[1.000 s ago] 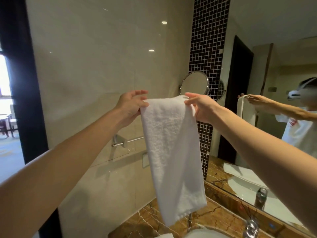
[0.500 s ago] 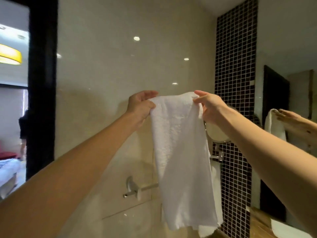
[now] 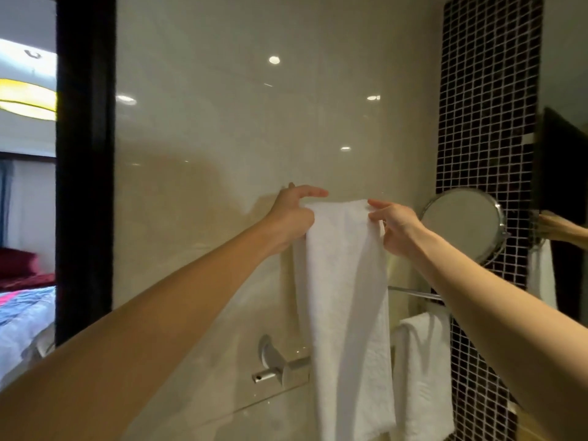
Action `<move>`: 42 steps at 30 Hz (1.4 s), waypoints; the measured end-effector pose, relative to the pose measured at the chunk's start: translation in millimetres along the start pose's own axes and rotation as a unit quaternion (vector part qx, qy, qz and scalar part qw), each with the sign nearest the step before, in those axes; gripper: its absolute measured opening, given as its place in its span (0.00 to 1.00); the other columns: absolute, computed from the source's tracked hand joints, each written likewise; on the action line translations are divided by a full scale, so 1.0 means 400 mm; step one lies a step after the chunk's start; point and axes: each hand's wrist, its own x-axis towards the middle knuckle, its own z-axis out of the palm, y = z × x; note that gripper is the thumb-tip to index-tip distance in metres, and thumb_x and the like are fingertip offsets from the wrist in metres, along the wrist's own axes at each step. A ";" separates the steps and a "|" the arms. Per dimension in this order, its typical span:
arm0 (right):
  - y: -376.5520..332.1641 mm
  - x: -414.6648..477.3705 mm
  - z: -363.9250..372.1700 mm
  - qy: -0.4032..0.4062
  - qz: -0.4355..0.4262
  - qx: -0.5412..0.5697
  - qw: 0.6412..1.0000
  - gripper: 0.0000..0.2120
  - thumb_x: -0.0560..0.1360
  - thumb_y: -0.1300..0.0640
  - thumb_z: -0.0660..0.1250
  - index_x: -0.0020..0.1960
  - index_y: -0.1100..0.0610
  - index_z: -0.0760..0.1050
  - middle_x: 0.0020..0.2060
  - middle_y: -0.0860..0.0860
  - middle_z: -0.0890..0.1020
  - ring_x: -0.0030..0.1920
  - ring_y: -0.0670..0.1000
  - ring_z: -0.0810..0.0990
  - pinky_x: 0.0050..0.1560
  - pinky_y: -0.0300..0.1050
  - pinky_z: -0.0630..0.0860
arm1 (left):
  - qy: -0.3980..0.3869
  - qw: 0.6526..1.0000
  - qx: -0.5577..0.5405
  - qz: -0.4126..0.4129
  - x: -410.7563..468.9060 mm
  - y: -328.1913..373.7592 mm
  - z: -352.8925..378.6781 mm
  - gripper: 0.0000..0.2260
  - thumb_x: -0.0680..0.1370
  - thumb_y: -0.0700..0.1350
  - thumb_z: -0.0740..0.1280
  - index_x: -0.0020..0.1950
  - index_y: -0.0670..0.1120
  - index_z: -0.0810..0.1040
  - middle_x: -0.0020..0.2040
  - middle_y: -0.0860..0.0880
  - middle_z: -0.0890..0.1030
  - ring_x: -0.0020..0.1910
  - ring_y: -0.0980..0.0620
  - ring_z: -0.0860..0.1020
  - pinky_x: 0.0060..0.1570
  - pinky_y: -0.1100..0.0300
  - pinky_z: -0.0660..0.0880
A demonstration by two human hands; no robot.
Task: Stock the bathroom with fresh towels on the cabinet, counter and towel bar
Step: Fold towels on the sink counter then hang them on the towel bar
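On my feed the glossy beige wall (image 3: 222,122) fills the middle of the frame. A black door frame (image 3: 84,154) runs down the left side, and a bed (image 3: 22,319) shows beyond it at the lower left. A strip of dark mosaic tile (image 3: 486,122) runs down the right.

At centre, in front of the wall, hangs the white towel (image 3: 346,297), held up by its top edge and reaching the bottom edge of the frame. It covers part of the towel bar (image 3: 280,369), whose bracket and left end show at lower centre (the rest I cannot follow behind the cloth). A second towel (image 3: 420,361) hangs at lower right, just beside the held one and below a thin metal rail (image 3: 413,293). A round mirror (image 3: 464,224) stands out from the tile, right of centre.

The left hand (image 3: 294,214) pinches the towel's upper left corner and the right hand (image 3: 396,227) pinches its upper right corner. Both arms are stretched out.
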 end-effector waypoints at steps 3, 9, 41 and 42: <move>0.053 0.001 0.000 -0.018 0.025 -0.028 0.999 0.19 0.73 0.73 0.58 0.56 0.56 0.78 0.49 0.51 0.80 0.44 0.49 0.79 0.33 0.38 0.76 | -0.021 0.999 0.008 -0.033 -0.012 -0.042 -0.003 0.27 0.69 0.25 0.53 0.56 0.49 0.78 0.70 0.41 0.67 0.51 0.46 0.77 0.35 0.57 0.77; 0.153 -0.025 -0.019 -0.089 0.122 -0.110 0.982 0.15 0.77 0.70 0.56 0.54 0.56 0.76 0.58 0.57 0.76 0.50 0.54 0.78 0.43 0.45 0.77 | -0.060 0.991 0.000 -0.119 -0.062 -0.142 -0.007 0.28 0.69 0.24 0.54 0.60 0.48 0.76 0.50 0.44 0.75 0.44 0.48 0.77 0.34 0.58 0.78; 0.412 -0.183 -0.136 -0.036 -0.038 -0.515 0.856 0.12 0.69 0.68 0.68 0.49 0.57 0.83 0.43 0.52 0.81 0.45 0.50 0.77 0.43 0.38 0.70 | -0.175 0.865 0.470 -0.026 -0.254 -0.471 0.123 0.20 0.74 0.52 0.68 0.64 0.49 0.70 0.61 0.49 0.73 0.60 0.46 0.73 0.60 0.45 0.62; 0.416 -0.181 -0.138 -0.035 -0.048 -0.521 0.851 0.11 0.70 0.67 0.69 0.49 0.57 0.83 0.44 0.52 0.82 0.45 0.49 0.76 0.44 0.37 0.69 | -0.179 0.863 0.471 -0.021 -0.252 -0.476 0.124 0.19 0.74 0.52 0.67 0.62 0.47 0.71 0.60 0.48 0.74 0.59 0.45 0.74 0.57 0.48 0.64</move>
